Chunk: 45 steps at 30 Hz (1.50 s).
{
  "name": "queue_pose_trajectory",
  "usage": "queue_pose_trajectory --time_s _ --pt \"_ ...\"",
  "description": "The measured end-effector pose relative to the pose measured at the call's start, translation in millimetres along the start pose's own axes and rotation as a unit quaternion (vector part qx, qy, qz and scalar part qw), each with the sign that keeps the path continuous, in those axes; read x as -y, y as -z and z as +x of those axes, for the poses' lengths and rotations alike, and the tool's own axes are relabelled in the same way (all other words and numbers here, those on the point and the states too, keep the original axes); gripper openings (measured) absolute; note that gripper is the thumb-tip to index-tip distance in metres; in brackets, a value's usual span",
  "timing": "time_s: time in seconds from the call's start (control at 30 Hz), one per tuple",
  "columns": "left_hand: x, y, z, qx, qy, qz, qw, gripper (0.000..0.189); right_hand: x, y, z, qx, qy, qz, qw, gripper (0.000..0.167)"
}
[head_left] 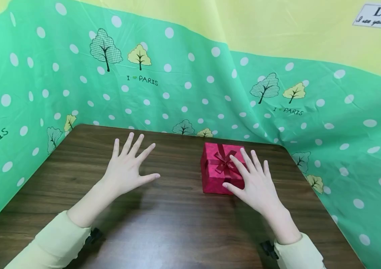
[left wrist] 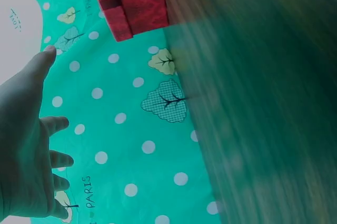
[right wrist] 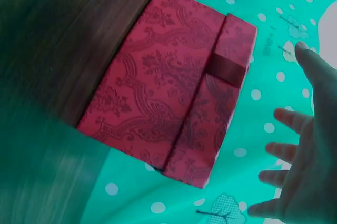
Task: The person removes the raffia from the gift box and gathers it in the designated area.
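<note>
1. Behind the brown table (head_left: 177, 231), polka-dotted cloth (head_left: 197, 33) hangs, green below yellow;
2. far right of centre on the tabletop sits the red gift box (head_left: 212, 178), lid on, contents hidden;
3. left hand (head_left: 125, 168), fingers spread wide, holding nothing, well left; right hand (head_left: 257, 185) likewise splayed and unladen, beside the box;
4. dark-red bow (head_left: 224, 161) crowns the lid.

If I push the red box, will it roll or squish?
The red box probably won't roll: its sides look flat and it sits squarely on the table. It seems stiff, with straight, crisp edges. The lid might lift off, since its rim overhangs the sides.
</note>
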<state>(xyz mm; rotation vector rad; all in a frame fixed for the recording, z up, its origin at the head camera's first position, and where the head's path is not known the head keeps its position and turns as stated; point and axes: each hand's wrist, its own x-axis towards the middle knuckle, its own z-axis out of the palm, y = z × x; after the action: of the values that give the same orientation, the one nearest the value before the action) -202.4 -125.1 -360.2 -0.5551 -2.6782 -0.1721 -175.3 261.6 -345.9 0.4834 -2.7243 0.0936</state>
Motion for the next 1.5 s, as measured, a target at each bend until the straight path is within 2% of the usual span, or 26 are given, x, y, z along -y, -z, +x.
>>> queue_pose_trajectory --time_s 0.4,0.7,1.03,1.5 --pt "-15.5 0.7 12.4 -0.016 -0.010 -0.015 0.9997 0.089 -17 7 2.2 -0.028 0.009 0.026 0.9992 0.084" --pt "-35.1 -7.1 21.8 -0.025 -0.017 -0.039 0.9988 0.085 -34 6 0.1 -0.043 0.001 0.060 0.9973 0.081" --pt "-56.3 -18.8 32.3 -0.017 -0.017 -0.078 0.9967 0.084 -49 -1 -3.6 -0.018 -0.019 0.096 0.9950 0.083" --pt "-81.5 -41.4 46.0 -0.045 -0.029 -0.126 0.9906 0.087 -66 -17 -5.7 0.014 -0.046 0.155 0.9868 0.082"
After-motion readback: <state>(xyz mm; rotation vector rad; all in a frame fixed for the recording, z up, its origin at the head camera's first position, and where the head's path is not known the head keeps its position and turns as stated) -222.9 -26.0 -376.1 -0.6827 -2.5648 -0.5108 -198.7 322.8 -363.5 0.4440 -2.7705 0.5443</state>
